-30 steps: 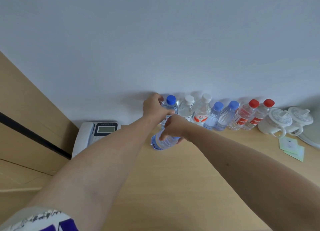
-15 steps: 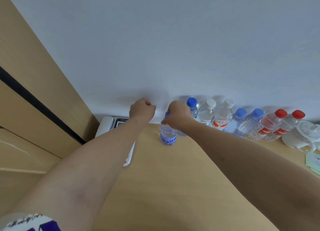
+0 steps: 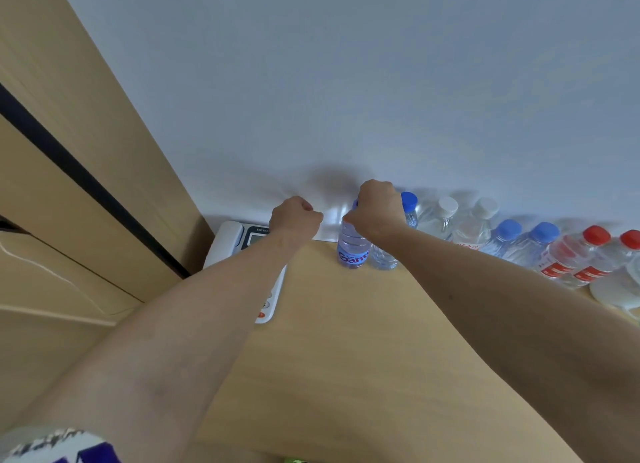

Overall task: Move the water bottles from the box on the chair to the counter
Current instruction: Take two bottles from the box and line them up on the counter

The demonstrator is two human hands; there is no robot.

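Observation:
A clear water bottle with a blue label (image 3: pixel 352 247) stands upright on the wooden counter (image 3: pixel 346 341) near the wall, at the left end of a row of bottles. My right hand (image 3: pixel 379 209) grips its top, hiding the cap. Just right of it stands another blue-capped bottle (image 3: pixel 407 216), then two white-capped bottles (image 3: pixel 446 216), two blue-capped bottles (image 3: pixel 519 237) and two red-capped bottles (image 3: pixel 581 254). My left hand (image 3: pixel 294 218) hovers left of the held bottle with fingers curled, holding nothing. The box and chair are out of view.
A white desk phone (image 3: pixel 239 240) lies under my left forearm at the counter's left edge. Wooden cabinet panels (image 3: pixel 86 185) rise on the left. White lidded cups (image 3: pixel 616 286) sit at the far right. A plain white wall backs the counter.
My right hand has stood the tilted bottle upright and pushed it back beside the blue-capped bottle. My left hand let go of that bottle and moved left.

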